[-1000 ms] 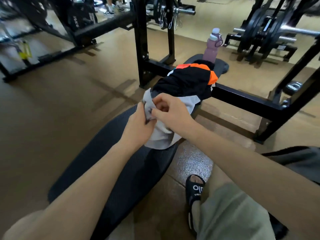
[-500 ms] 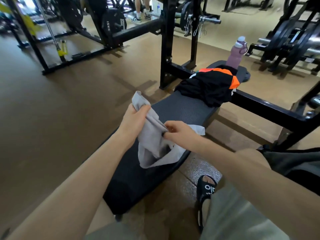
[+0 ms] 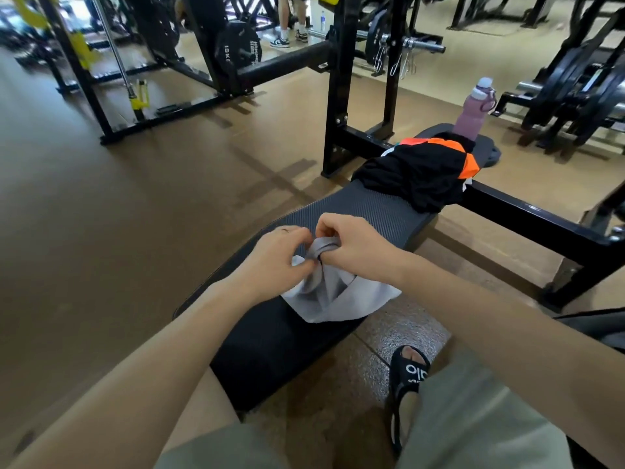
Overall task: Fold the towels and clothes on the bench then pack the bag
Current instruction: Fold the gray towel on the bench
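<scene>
Hands meet over the near part of the black ribbed padded bench surface [image 3: 365, 211], and both pinch the same bunched top edge of a light grey soft cloth towel [image 3: 333, 296]. The left hand [image 3: 274, 262] holds the cloth between thumb and curled fingers; the right hand [image 3: 351, 243] curls its fingers round the gathered part from the other side. The two hands touch each other there, probably because two corners or edges are being brought together for a fold. The lower part of the towel lies spread on the surface and hangs a little over its right edge, so the surface carries the weight while the hands line up the top.

Farther along the surface lies a crumpled black garment with orange panels [image 3: 422, 174], not folded yet, well apart from the towel. Behind it stands a mauve plastic water bottle with a pale cap [image 3: 471, 113], upright at the far end. I judge the task is at its beginning: the first towel is in work, and the garment waits. A dark shape at the right edge of the view may be the bag, but I cannot tell.
</scene>
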